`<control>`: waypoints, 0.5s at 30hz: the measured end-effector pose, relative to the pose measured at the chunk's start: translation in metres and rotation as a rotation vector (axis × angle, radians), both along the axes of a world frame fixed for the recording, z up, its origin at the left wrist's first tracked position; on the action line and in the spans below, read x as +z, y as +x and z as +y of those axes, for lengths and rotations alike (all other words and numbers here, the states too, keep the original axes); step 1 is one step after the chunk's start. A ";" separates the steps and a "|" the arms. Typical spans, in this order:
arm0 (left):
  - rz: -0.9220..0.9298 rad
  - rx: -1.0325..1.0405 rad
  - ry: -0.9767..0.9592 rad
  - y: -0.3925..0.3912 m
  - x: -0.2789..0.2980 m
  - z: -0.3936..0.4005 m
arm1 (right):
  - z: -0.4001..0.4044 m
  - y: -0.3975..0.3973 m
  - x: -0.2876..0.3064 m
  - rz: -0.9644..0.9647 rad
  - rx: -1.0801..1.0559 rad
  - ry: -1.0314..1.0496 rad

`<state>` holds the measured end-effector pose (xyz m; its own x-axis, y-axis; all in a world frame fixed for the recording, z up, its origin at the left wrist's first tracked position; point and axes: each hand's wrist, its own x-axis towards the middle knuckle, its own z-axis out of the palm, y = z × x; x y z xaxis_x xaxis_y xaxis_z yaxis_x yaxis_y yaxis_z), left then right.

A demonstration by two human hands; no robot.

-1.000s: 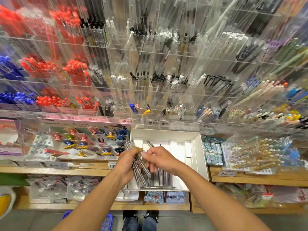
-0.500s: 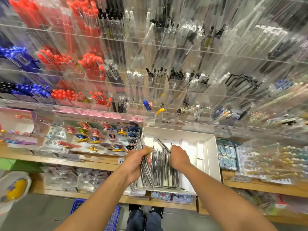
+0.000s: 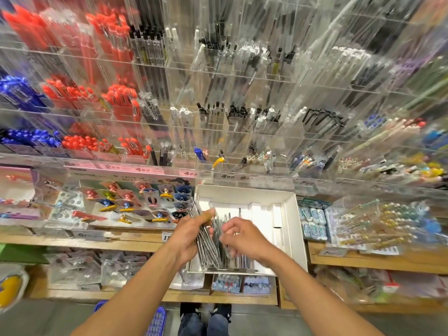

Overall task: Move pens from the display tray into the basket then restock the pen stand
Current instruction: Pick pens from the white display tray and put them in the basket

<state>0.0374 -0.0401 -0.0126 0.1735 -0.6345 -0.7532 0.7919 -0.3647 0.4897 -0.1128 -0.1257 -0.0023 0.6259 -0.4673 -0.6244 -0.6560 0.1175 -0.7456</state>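
I am logging the left hand (image 3: 188, 235) first: its fingers are curling round a bundle of silver pens (image 3: 203, 235), holding them fanned and tilted, tips pointing far-left over the left edge of the white display tray (image 3: 292, 221). The right hand (image 3: 243, 236) is hovering just right of that bundle, over the tray; its fingers (image 3: 226, 230) are bending toward the bundle, but motion blur is keeping me from telling whether they are pinching a pen or holding nothing. More silver pens in the tray (image 3: 238, 259) are lying lengthwise along its near-left part, with one pen lying crosswise at the near edge; the right half of the tray is showing bare white dividers. The tray is sitting on a wooden shelf (image 3: 351, 260), its near edge overhanging the shelf front. A blue basket (image 3: 156, 321) is showing on the floor at the near edge of the view, partly hidden behind the left forearm, well apart from the tray. The far wall is carrying the clear acrylic pen stand (image 3: 242, 122), with rows of compartments: red pens (image 3: 116, 103) at left, blue pens (image 3: 21, 93) at far left, black and clear pens in the middle. Left of the tray I am noting a card of coloured clips (image 3: 135, 204); right of it, packets of erasers (image 3: 314, 223) and a clear box of bead-topped pens (image 3: 378, 221). The right edge of the view is blurring.
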 end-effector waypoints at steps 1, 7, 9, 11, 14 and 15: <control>-0.006 -0.008 -0.009 -0.001 0.001 0.000 | 0.013 0.003 0.007 -0.042 0.003 0.005; -0.037 0.008 0.014 -0.003 -0.004 0.004 | 0.046 0.013 0.007 -0.090 -0.034 -0.010; -0.065 -0.012 0.051 -0.003 -0.009 0.004 | 0.035 0.010 -0.001 -0.075 -0.020 -0.016; -0.103 -0.018 0.089 -0.003 -0.013 0.003 | 0.014 0.005 -0.017 0.021 -0.075 -0.096; -0.109 -0.018 0.106 -0.001 -0.021 0.003 | -0.017 -0.004 -0.054 0.344 -0.087 -0.361; -0.105 -0.020 0.104 0.000 -0.023 0.003 | -0.023 -0.007 -0.065 0.445 -0.019 -0.401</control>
<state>0.0374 -0.0372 -0.0354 0.2428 -0.5584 -0.7932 0.7302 -0.4331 0.5284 -0.1195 -0.1490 -0.0675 0.3342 -0.7288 -0.5976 -0.9159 -0.1016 -0.3883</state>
